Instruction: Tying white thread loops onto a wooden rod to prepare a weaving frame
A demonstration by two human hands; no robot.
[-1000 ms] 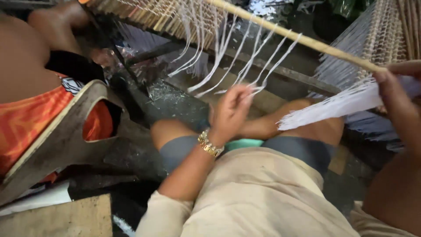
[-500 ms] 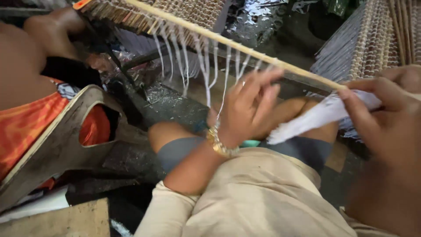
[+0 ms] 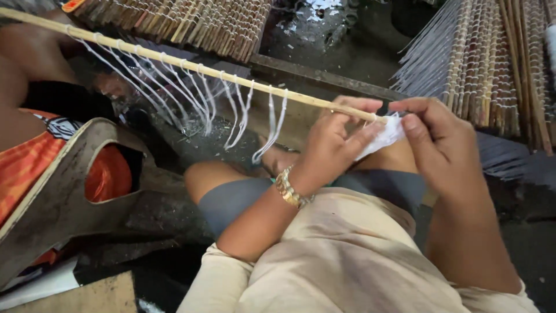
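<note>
I see the left hand (image 3: 333, 145) pinched shut on the near end of a long thin wooden stick (image 3: 191, 62), fingers curled over it and thumb beneath. The right hand (image 3: 437, 142) sits just beside the left one at that same stick end, its thumb and forefinger closed on a small bunch of white string (image 3: 385, 133) that touches the stick there. From the hands the stick slants up and away to the left, and loops of white cord (image 3: 231, 107) hang down from it in a row, spaced along its length. A gold bracelet (image 3: 289, 188) rings the left wrist, below the stick's near end. Beyond the stick, on the far side, lies a woven mat of thin sticks (image 3: 185, 23); to the right of the stick's end stands another such bound panel (image 3: 492, 64). Under the stick's far half, at the left, I see a grey plastic chair back (image 3: 58, 191) with someone in orange cloth (image 3: 23, 168) behind it.
</note>
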